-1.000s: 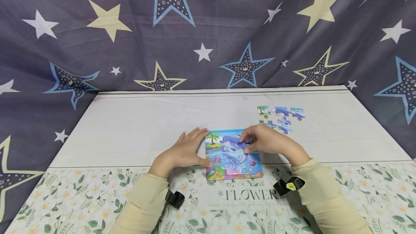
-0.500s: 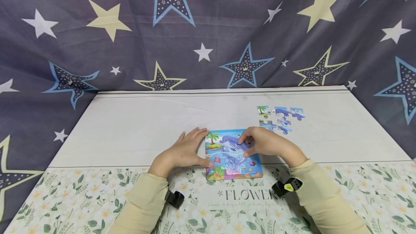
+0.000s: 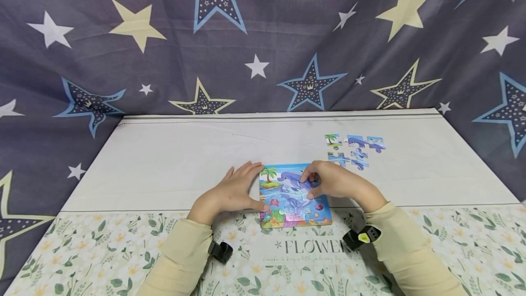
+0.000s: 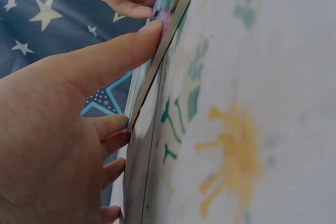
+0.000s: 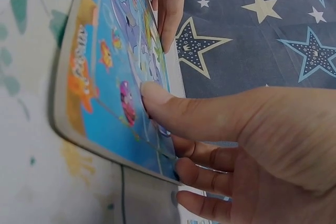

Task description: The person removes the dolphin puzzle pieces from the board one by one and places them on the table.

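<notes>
A dolphin jigsaw puzzle (image 3: 293, 216) in a flat square board lies at the front middle, with a palm tree, crab and sea plants in its picture. My left hand (image 3: 232, 193) spans its left side, fingers stretched out, fingertips at the far left corner and thumb on the lower left. Over the right part of the picture, my right hand (image 3: 339, 179) pinches a purple-blue puzzle piece (image 3: 306, 187) between thumb and forefinger. In the right wrist view the thumb (image 5: 184, 111) bears on the picture, while the other fingers sit at the board's edge. The hand partly hides the piece.
Loose puzzle pieces (image 3: 355, 141) lie behind the board to the right, including a palm tree piece (image 3: 332, 140) and a water piece (image 3: 338, 157). The tablecloth (image 3: 164, 163) is white at the back and flowered in front. A star-patterned curtain (image 3: 263, 35) closes off the back.
My right hand has shifted slightly left and down, and its thumb and forefinger sit lower on the picture. The left hand and the loose pieces stay where they were.
</notes>
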`<state>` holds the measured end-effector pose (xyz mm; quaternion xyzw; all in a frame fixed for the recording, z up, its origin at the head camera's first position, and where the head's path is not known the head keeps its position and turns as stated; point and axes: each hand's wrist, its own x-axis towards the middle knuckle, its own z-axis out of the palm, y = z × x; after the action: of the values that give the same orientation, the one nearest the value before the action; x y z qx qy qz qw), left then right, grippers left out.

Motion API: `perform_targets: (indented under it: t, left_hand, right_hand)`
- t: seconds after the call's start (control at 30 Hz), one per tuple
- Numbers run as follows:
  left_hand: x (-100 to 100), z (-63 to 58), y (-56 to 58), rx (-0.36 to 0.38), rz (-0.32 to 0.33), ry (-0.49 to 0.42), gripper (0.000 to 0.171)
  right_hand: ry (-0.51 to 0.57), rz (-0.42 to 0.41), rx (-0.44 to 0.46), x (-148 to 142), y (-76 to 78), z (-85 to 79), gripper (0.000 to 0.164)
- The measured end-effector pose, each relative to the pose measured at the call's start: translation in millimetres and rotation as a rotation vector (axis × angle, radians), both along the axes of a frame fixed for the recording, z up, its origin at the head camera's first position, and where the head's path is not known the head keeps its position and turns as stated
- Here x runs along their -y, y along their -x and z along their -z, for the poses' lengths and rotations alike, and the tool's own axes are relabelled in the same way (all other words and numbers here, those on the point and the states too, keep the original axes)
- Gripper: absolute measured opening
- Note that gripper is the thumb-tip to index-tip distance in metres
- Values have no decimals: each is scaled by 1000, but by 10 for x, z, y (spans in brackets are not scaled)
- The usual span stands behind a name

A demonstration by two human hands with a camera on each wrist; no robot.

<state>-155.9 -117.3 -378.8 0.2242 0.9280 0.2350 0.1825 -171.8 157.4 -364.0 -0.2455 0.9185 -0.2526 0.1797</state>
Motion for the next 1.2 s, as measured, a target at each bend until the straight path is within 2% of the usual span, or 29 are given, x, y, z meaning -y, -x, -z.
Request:
perform_targets:
  t: [0.87,1.2]
  left_hand:
    - [4,-9,-4,9,-8,-14,108]
    - [6,-5,5,5,-2,-8,107]
  right_hand:
    - [13,-6,6,18,-29,-39,28]
    - [80,-46,-3,-35,-29,-83,22]
